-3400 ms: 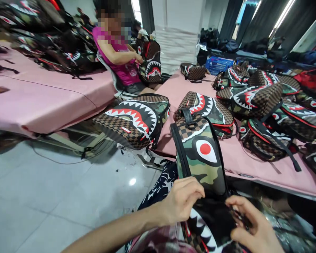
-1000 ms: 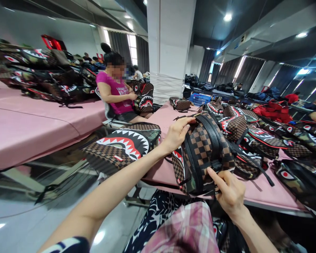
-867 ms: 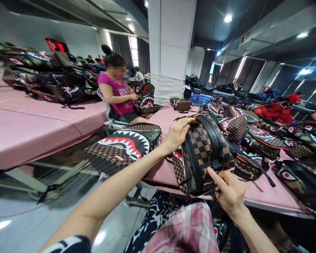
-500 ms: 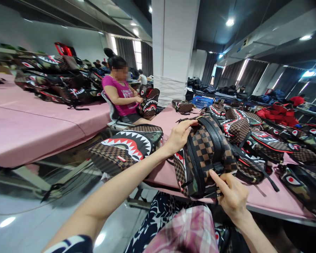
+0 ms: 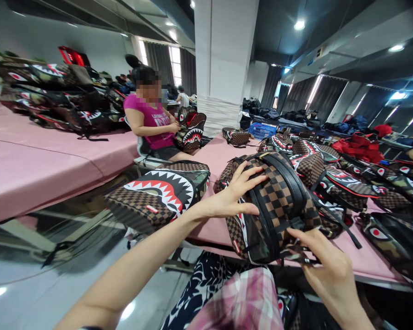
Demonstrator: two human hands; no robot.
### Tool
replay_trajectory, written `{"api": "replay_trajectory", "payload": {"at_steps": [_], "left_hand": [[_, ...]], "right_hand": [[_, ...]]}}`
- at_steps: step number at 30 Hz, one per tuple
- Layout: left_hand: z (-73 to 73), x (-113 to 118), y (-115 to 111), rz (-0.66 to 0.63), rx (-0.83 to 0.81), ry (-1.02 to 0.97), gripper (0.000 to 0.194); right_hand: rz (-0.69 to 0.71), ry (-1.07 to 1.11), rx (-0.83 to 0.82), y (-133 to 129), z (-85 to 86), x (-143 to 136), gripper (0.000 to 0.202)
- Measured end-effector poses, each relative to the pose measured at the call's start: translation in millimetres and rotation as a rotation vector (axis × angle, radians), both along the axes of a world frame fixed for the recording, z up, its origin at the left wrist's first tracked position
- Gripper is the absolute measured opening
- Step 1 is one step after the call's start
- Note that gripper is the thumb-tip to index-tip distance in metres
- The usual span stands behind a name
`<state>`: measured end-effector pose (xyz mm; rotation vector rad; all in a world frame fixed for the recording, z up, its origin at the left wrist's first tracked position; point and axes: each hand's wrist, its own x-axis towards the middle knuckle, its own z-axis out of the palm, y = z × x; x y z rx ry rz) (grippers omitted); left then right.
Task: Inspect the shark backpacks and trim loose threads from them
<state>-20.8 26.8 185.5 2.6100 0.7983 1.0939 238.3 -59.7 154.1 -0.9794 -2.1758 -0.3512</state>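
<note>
While left hand [image 5: 234,195] presses spread fingers on checkered backpack [image 5: 278,206], right hand [image 5: 325,270] pinches its bottom strap [image 5: 298,257].

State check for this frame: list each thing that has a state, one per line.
Checkered backpack: on its side at the pink table edge, straps facing up.
Left hand: open, fingers spread flat on the backpack.
Right hand: pinching the backpack's strap end.
Shark-mouth backpack: lying flat, closed.
Co-worker's backpack: upright, top open.
</note>
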Motion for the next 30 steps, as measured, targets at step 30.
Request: {"api": "replay_trajectory", "payload": {"at_steps": [30], "left_hand": [[4.7,20.6,6.8,-0.063,0.081,-0.042,0.071]], "right_hand": [[-0.101,-0.484,0.379,-2.2,83.9,-18.4,0.016]]}}
